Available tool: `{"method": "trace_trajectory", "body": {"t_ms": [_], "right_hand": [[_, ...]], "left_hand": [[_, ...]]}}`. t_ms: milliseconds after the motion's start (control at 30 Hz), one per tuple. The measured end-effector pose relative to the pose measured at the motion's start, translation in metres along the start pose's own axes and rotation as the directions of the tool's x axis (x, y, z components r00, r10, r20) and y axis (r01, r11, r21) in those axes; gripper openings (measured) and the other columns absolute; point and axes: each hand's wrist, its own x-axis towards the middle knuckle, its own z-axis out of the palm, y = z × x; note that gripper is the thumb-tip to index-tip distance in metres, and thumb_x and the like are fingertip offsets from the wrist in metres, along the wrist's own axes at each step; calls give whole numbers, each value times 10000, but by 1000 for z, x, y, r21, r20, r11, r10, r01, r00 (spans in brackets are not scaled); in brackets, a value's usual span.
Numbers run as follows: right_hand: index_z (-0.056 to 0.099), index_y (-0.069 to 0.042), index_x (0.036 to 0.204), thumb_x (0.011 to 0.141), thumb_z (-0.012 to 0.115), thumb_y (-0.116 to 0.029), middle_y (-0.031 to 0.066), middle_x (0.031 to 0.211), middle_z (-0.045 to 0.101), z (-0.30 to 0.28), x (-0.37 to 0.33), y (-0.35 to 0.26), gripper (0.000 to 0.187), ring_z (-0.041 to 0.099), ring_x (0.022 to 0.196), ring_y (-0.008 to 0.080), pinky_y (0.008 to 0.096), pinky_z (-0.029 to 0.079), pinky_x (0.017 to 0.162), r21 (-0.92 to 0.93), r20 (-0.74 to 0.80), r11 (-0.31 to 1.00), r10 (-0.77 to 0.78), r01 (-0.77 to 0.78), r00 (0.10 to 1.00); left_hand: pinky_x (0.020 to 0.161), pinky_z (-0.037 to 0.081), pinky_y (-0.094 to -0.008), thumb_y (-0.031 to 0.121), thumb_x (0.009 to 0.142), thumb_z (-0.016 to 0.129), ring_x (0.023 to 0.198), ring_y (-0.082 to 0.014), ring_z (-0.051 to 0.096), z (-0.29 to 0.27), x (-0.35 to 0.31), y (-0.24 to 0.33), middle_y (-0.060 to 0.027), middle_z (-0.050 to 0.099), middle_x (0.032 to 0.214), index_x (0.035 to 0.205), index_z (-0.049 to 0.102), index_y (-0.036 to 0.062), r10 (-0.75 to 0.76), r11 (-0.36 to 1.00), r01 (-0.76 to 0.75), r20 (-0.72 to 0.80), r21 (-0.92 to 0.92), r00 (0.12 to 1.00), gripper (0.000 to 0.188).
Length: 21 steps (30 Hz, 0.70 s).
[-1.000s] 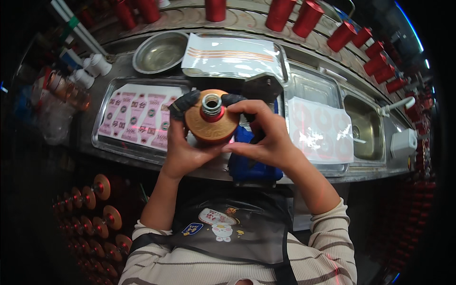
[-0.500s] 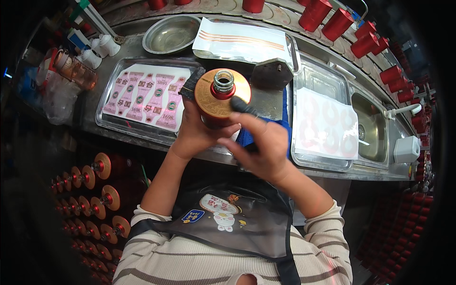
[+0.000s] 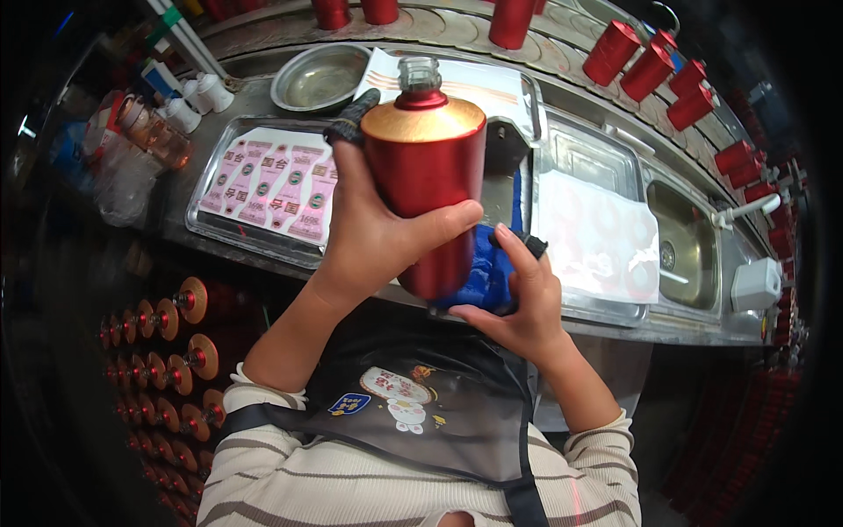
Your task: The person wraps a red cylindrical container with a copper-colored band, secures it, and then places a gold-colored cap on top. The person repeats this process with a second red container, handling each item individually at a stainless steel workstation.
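My left hand [image 3: 369,228] is wrapped round a red bottle [image 3: 426,176] with a gold shoulder and an uncapped clear glass neck. The bottle is held up, its neck toward the far side and its base toward me. Black covers sit on some fingertips of both hands. My right hand [image 3: 522,307] is beside the lower part of the bottle, thumb and fingers apart; whether the thumb touches the base I cannot tell. Behind the bottle lies a blue cloth [image 3: 487,272]. Left of it, a sheet of pink labels [image 3: 268,184] rests in a metal tray [image 3: 198,215].
A metal bowl [image 3: 320,77] and a sheet with orange strips [image 3: 386,75] are at the back. To the right are a tray with a white sheet [image 3: 597,237], a sink [image 3: 685,241] and a white jug [image 3: 755,285]. Red bottles [image 3: 612,46] stand on a curved conveyor [image 3: 571,54]; more stand lower left.
My left hand has tilted the bottle so its red side now shows, with the neck farther away. My right hand has moved from the gold shoulder down toward the base.
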Motion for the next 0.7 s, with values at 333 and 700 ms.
{"method": "trace_trajectory", "body": {"t_ms": [333, 700], "right_hand": [[509, -11, 1437, 642, 889, -203, 128, 804, 608, -15, -51, 4, 902, 549, 588, 228, 331, 472, 526, -111, -7, 976, 187, -187, 982], [411, -86, 1524, 672, 856, -202, 169, 924, 558, -5, -42, 15, 968, 593, 685, 307, 379, 506, 592, -139, 88, 899, 429, -416, 899]], "left_hand": [[896, 550, -350, 397, 756, 871, 1070, -243, 646, 50, 6, -47, -219, 591, 1172, 1222, 302, -71, -431, 898, 439, 276, 37, 859, 871], [794, 582, -366, 504, 748, 832, 946, -319, 710, 57, 32, -67, -292, 650, 1064, 1205, 296, -58, -483, 851, 406, 192, 333, 854, 901]]}}
